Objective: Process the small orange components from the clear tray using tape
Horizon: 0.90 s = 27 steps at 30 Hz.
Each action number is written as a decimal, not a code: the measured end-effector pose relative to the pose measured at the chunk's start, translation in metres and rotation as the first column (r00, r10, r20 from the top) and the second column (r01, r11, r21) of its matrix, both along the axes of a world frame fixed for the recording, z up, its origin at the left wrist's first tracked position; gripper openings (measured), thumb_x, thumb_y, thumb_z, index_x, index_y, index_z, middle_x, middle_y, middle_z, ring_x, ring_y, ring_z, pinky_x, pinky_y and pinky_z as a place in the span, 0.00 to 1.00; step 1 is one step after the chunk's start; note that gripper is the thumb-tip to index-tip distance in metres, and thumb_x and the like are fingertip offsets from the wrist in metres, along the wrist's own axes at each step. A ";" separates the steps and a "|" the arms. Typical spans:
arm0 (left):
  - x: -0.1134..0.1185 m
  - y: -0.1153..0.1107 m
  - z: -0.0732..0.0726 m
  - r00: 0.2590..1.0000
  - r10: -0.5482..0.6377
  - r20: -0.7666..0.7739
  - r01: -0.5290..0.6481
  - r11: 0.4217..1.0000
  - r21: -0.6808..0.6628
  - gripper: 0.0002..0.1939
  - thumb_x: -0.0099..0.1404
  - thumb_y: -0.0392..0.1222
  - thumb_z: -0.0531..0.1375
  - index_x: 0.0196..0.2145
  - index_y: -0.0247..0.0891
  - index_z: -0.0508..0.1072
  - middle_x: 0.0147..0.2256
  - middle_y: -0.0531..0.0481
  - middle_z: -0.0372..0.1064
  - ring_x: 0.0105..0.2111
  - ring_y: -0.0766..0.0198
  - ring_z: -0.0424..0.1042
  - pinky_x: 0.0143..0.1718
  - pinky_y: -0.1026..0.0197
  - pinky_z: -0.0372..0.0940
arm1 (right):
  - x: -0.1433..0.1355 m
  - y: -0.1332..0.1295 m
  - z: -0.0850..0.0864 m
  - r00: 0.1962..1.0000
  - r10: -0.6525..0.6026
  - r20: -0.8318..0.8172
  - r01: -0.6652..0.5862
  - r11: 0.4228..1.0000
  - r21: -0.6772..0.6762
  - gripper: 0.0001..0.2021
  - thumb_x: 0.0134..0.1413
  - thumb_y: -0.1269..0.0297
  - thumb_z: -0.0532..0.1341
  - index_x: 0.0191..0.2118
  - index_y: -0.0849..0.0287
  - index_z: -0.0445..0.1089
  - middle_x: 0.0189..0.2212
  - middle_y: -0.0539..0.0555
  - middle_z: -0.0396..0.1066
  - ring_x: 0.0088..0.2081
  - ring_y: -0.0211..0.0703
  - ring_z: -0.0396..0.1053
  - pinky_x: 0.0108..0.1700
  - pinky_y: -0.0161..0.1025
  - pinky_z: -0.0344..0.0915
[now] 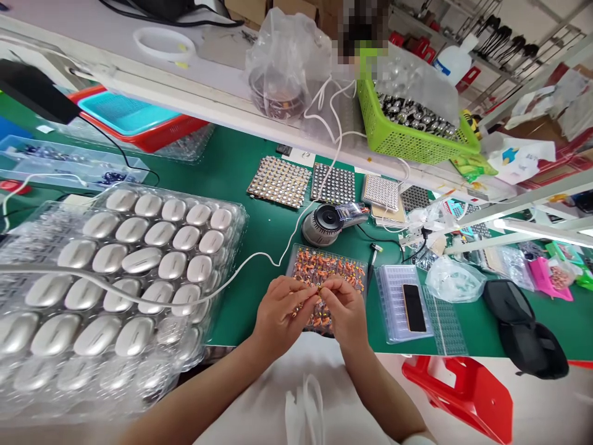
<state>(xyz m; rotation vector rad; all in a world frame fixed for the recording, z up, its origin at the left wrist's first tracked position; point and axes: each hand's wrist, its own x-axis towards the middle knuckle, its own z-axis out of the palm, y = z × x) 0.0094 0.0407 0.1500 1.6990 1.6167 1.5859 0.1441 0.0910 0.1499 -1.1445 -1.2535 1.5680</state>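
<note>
My left hand (283,314) and my right hand (343,309) meet fingertip to fingertip in front of my body. Both are closed in a pinch around a tiny part, which shows only as a yellowish speck between the fingers; its kind is too small to make out. Right beneath them lies a clear tray (296,254) filled with rows of small orange parts (319,262) with yellow bits. My hands cover the middle and lower part of this tray. Just behind it stands a grey round device (320,225) with a black centre.
Stacked blister trays (238,216) of silvery oval cases fill the left, with a white cable (259,254) crossing them. On the right lie a phone (414,308) on clear trays, a screwdriver-like tool (373,256) and a black case (523,327). A green basket (417,145) stands on the shelf.
</note>
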 end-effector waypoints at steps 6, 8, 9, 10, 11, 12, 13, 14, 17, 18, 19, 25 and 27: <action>-0.007 0.001 0.003 0.932 -0.035 0.361 0.158 0.936 -0.315 0.02 0.61 0.37 0.61 0.32 0.39 0.75 0.32 0.49 0.71 0.33 0.64 0.71 0.35 0.63 0.66 | 0.004 -0.001 0.005 0.988 0.057 0.143 -0.088 0.972 0.220 0.01 0.52 0.67 0.63 0.32 0.55 0.73 0.31 0.51 0.66 0.35 0.40 0.65 0.36 0.37 0.63; -0.011 0.003 0.004 0.908 -0.074 0.412 0.231 0.909 -0.346 0.03 0.61 0.39 0.61 0.32 0.38 0.74 0.32 0.49 0.70 0.33 0.64 0.70 0.36 0.63 0.65 | 0.006 -0.001 0.005 0.982 0.065 0.176 -0.111 0.957 0.266 0.03 0.52 0.67 0.64 0.33 0.54 0.74 0.32 0.52 0.67 0.36 0.41 0.66 0.37 0.38 0.63; -0.014 0.004 0.005 0.898 -0.099 0.429 0.268 0.896 -0.355 0.04 0.61 0.40 0.61 0.32 0.38 0.73 0.32 0.49 0.69 0.33 0.64 0.70 0.36 0.63 0.65 | 0.008 0.000 0.005 0.981 0.069 0.180 -0.118 0.953 0.278 0.04 0.52 0.67 0.64 0.34 0.52 0.75 0.33 0.52 0.67 0.36 0.41 0.66 0.37 0.38 0.64; -0.016 0.004 0.006 0.887 -0.125 0.444 0.306 0.879 -0.365 0.04 0.62 0.41 0.60 0.32 0.38 0.73 0.32 0.49 0.69 0.33 0.64 0.69 0.36 0.63 0.64 | 0.009 0.000 0.004 0.980 0.083 0.179 -0.131 0.951 0.278 0.05 0.51 0.68 0.64 0.35 0.51 0.76 0.33 0.52 0.67 0.36 0.41 0.66 0.37 0.39 0.64; -0.018 0.005 0.006 0.873 -0.152 0.463 0.351 0.855 -0.381 0.05 0.62 0.42 0.60 0.32 0.38 0.72 0.32 0.50 0.68 0.33 0.64 0.68 0.35 0.63 0.64 | 0.011 0.001 0.003 0.979 0.107 0.173 -0.151 0.951 0.268 0.06 0.51 0.68 0.65 0.36 0.50 0.76 0.34 0.52 0.67 0.36 0.42 0.67 0.37 0.39 0.64; -0.020 0.005 0.007 0.855 -0.178 0.487 0.400 0.825 -0.400 0.06 0.62 0.43 0.59 0.32 0.38 0.71 0.31 0.50 0.67 0.32 0.64 0.67 0.35 0.63 0.63 | 0.012 0.001 0.002 0.978 0.134 0.162 -0.173 0.952 0.252 0.07 0.51 0.68 0.65 0.36 0.48 0.76 0.34 0.52 0.67 0.36 0.42 0.67 0.37 0.39 0.64; -0.022 0.005 0.007 0.833 -0.203 0.514 0.448 0.792 -0.414 0.06 0.63 0.43 0.58 0.32 0.38 0.71 0.30 0.51 0.67 0.31 0.65 0.66 0.34 0.63 0.63 | 0.014 0.001 0.000 0.976 0.162 0.146 -0.193 0.953 0.233 0.08 0.50 0.68 0.66 0.36 0.48 0.76 0.34 0.52 0.67 0.36 0.42 0.67 0.36 0.39 0.64; -0.023 0.004 0.007 0.807 -0.224 0.547 0.497 0.758 -0.422 0.07 0.63 0.44 0.58 0.31 0.38 0.70 0.29 0.51 0.66 0.30 0.65 0.65 0.33 0.63 0.62 | 0.016 0.000 -0.003 0.973 0.194 0.127 -0.217 0.953 0.209 0.08 0.49 0.68 0.66 0.36 0.48 0.76 0.34 0.52 0.67 0.36 0.42 0.67 0.36 0.39 0.64; -0.026 0.000 0.004 0.698 -0.270 0.664 0.637 0.657 -0.403 0.08 0.61 0.45 0.59 0.30 0.38 0.71 0.29 0.51 0.65 0.30 0.65 0.64 0.33 0.63 0.61 | 0.024 -0.007 -0.015 0.958 0.281 0.058 -0.286 0.950 0.121 0.08 0.46 0.67 0.68 0.35 0.49 0.75 0.33 0.51 0.68 0.36 0.42 0.67 0.37 0.39 0.64; -0.026 -0.001 0.000 0.648 -0.272 0.711 0.687 0.612 -0.392 0.09 0.60 0.46 0.60 0.29 0.37 0.71 0.29 0.51 0.65 0.30 0.65 0.63 0.33 0.63 0.61 | 0.027 -0.010 -0.020 0.953 0.301 0.035 -0.303 0.949 0.090 0.09 0.45 0.67 0.69 0.35 0.50 0.74 0.33 0.51 0.68 0.36 0.42 0.67 0.37 0.39 0.64; -0.025 -0.003 -0.003 0.590 -0.261 0.764 0.740 0.555 -0.382 0.09 0.60 0.46 0.61 0.29 0.37 0.71 0.28 0.51 0.65 0.29 0.66 0.63 0.32 0.63 0.60 | 0.030 -0.015 -0.025 0.950 0.313 0.016 -0.313 0.948 0.057 0.09 0.45 0.66 0.69 0.35 0.50 0.73 0.32 0.50 0.68 0.35 0.41 0.67 0.37 0.39 0.64; -0.007 -0.013 -0.036 0.337 0.025 0.941 0.872 0.368 -0.322 0.11 0.54 0.46 0.65 0.28 0.36 0.70 0.21 0.54 0.65 0.23 0.67 0.62 0.30 0.62 0.59 | 0.044 -0.038 -0.048 0.959 0.282 -0.010 -0.282 0.958 -0.047 0.11 0.47 0.63 0.68 0.39 0.51 0.74 0.34 0.51 0.66 0.36 0.40 0.66 0.38 0.38 0.64; 0.001 -0.013 -0.046 0.347 0.106 0.932 0.838 0.411 -0.359 0.12 0.52 0.45 0.67 0.27 0.35 0.69 0.22 0.54 0.65 0.25 0.67 0.64 0.31 0.62 0.60 | 0.046 -0.039 -0.052 0.964 0.264 0.020 -0.263 0.964 -0.040 0.08 0.49 0.64 0.67 0.37 0.52 0.75 0.36 0.52 0.67 0.40 0.42 0.67 0.43 0.40 0.65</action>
